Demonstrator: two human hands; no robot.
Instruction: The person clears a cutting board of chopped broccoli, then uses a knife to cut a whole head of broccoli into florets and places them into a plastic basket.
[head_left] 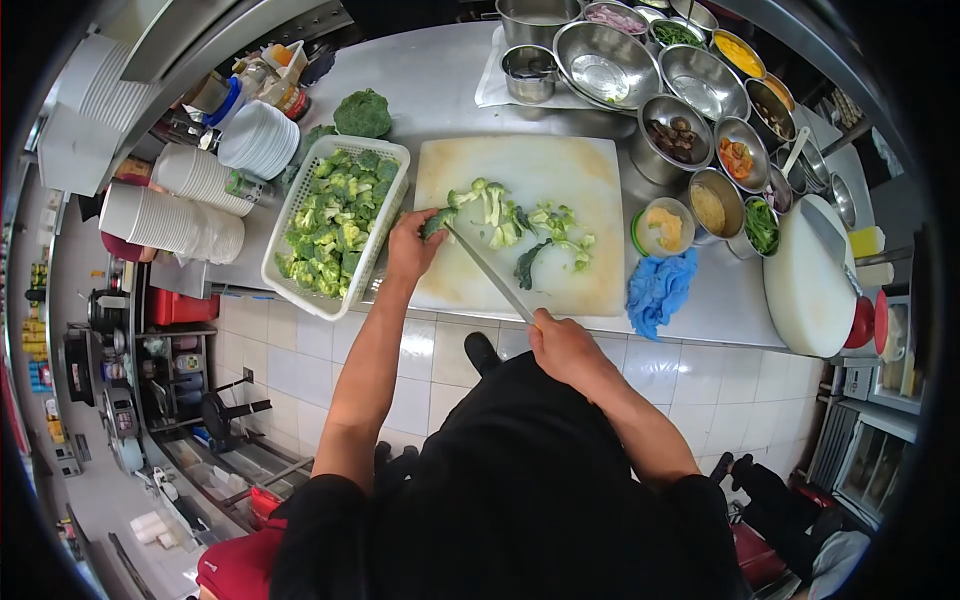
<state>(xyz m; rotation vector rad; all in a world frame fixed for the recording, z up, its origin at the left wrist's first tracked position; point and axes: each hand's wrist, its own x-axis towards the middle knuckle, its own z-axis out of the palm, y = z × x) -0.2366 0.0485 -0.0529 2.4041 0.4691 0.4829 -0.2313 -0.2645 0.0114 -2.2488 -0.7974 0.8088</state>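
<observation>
My left hand (411, 247) grips a broccoli floret (436, 221) at the left edge of the pale cutting board (590, 180). My right hand (562, 347) holds a long knife (488, 271) by its handle, and the blade tip reaches the floret. Cut broccoli pieces (520, 225) and stems lie in the middle of the board. Left of the board stands a white basket (383, 235) full of broccoli florets. A whole broccoli head (362, 113) rests on the steel counter behind the basket.
Several steel bowls (604, 63) with ingredients crowd the back right of the counter. A blue cloth (658, 288) lies right of the board. A round white board (806, 280) sits further right. Stacked white plates (260, 139) and bowls (170, 220) stand left.
</observation>
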